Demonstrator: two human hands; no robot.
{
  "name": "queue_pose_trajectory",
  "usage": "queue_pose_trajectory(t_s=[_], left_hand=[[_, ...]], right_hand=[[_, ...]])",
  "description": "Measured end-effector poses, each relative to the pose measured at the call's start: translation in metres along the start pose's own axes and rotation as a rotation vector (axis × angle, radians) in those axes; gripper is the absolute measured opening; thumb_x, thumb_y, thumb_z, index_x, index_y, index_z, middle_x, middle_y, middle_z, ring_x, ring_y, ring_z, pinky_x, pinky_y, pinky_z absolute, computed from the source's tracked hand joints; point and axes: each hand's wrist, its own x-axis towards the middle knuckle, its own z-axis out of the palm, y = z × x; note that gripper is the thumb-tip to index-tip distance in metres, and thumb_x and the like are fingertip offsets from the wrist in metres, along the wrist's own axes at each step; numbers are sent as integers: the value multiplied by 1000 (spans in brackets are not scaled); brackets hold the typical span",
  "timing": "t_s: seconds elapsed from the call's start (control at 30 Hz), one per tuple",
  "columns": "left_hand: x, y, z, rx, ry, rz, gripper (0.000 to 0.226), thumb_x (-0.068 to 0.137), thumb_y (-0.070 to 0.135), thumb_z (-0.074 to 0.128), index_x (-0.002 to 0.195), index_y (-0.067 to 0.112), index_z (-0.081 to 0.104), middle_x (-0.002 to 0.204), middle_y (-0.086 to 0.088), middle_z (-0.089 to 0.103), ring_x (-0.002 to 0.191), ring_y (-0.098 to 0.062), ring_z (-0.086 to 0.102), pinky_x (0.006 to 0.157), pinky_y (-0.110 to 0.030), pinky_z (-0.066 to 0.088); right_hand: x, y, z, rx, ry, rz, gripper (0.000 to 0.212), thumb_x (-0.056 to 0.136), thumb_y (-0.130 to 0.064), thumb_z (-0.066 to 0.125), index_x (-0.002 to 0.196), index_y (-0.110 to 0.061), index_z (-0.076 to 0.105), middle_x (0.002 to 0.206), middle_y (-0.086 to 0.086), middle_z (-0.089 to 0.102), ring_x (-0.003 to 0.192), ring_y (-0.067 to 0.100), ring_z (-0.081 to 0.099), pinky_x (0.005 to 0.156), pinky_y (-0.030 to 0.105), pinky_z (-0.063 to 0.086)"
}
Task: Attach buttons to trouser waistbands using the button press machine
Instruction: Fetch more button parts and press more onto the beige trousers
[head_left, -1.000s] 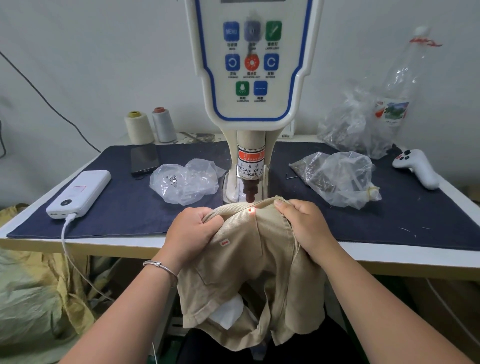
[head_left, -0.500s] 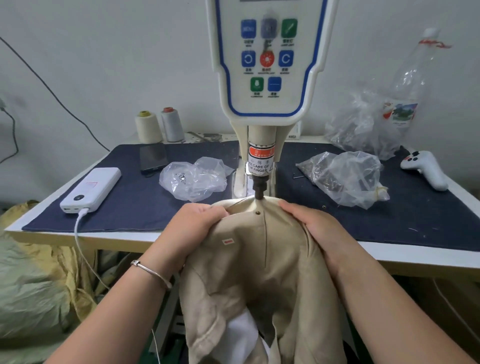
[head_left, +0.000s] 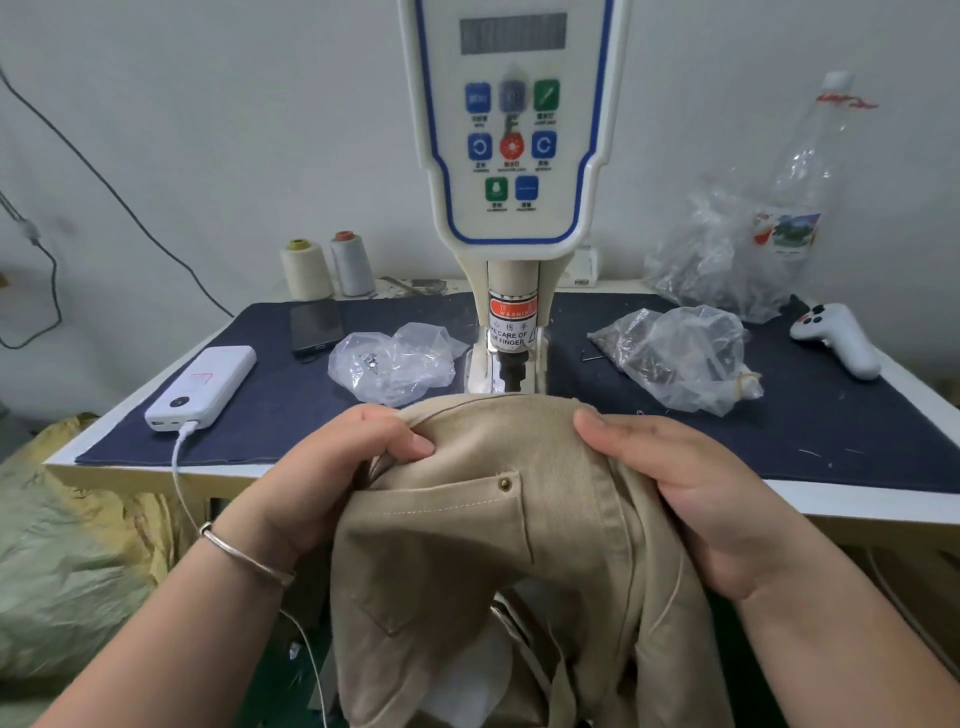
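Note:
Beige trousers (head_left: 519, 561) hang off the table's front edge, their top fold just in front of the button press machine (head_left: 511, 171). A small brass button (head_left: 504, 484) sits at the corner of a pocket seam. My left hand (head_left: 332, 478) grips the cloth on the left, fingers curled round a fold. My right hand (head_left: 675, 493) holds the cloth on the right, thumb on top. The dark punch (head_left: 510, 376) stands raised above the fabric's far edge.
Two clear plastic bags of small parts lie on the dark blue mat (head_left: 291, 415), one on the left (head_left: 397, 366) and one on the right (head_left: 680, 358). A white power bank (head_left: 202, 387), phone (head_left: 316, 326), thread cones (head_left: 327, 267), white controller (head_left: 839, 338) and bottle (head_left: 810, 171) surround them.
The punch has come up off the cloth. Both hands have pulled the trousers toward me, and a fastened brass button now shows at the pocket corner.

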Motion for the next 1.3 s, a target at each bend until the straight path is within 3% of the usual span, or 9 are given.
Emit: queue_pose_trajectory(t_s=[0.13,0.27,0.37,0.47,0.7,0.83,1.0,1.17,1.3], left_hand=[[-5,13,3,14,-336,-8,54,51,31,76,86,-9,68,79,-22,64,71,-32,60,64,-32,47],[-7,32,23,368,-462,125,49,66,42,74,108,16,71,99,-12,71,91,-18,66,78,-27,51],[-8,38,40,556,-442,174,49,62,47,82,99,19,67,89,-7,67,84,-15,62,78,-34,49],[-8,43,47,630,-475,124,33,62,42,87,83,24,70,78,4,67,76,-11,63,71,-29,48],[-11,33,42,381,-691,47,14,84,9,70,81,23,73,74,7,64,69,-5,58,70,-17,46],[-10,20,36,180,-761,45,6,80,19,74,81,19,68,77,-17,53,74,-27,47,70,-37,37],[-8,19,16,-79,-757,-3,28,76,24,83,95,8,72,91,-13,70,83,-27,68,78,-34,53],[-5,22,23,114,-723,-67,58,62,19,91,111,-1,68,99,-12,71,85,-20,69,76,-29,56],[-5,19,27,234,-760,-94,27,75,6,75,102,7,74,97,-6,75,85,-16,71,76,-26,56]], right_hand=[[-7,-6,10,-121,-5,-24,46,78,-34,71,94,8,69,90,25,67,79,30,64,77,36,53],[-7,-9,30,-396,-45,-75,55,84,-39,61,109,9,62,108,36,62,93,32,61,92,50,45],[-8,-9,39,-566,-53,-84,47,88,-44,56,103,0,68,101,27,66,86,16,59,89,41,46],[-12,-11,36,-626,-58,-41,58,80,-56,56,99,-3,71,89,9,72,94,21,68,99,39,47],[-36,-36,-14,-954,-240,107,42,64,-42,83,89,-12,69,80,7,68,72,11,58,68,32,44],[-40,-40,-33,-1103,-295,129,33,66,-30,84,90,-14,68,88,9,71,76,25,63,73,39,50],[-36,-27,-42,-630,-232,74,13,69,-5,73,70,-14,63,68,2,55,65,12,51,56,19,40],[-23,-20,-28,-218,-86,14,16,72,-10,75,73,-13,59,70,4,54,61,12,50,51,19,40],[-10,-20,-26,-255,164,-9,11,82,-13,69,80,-14,59,69,5,58,57,12,52,49,19,43]])
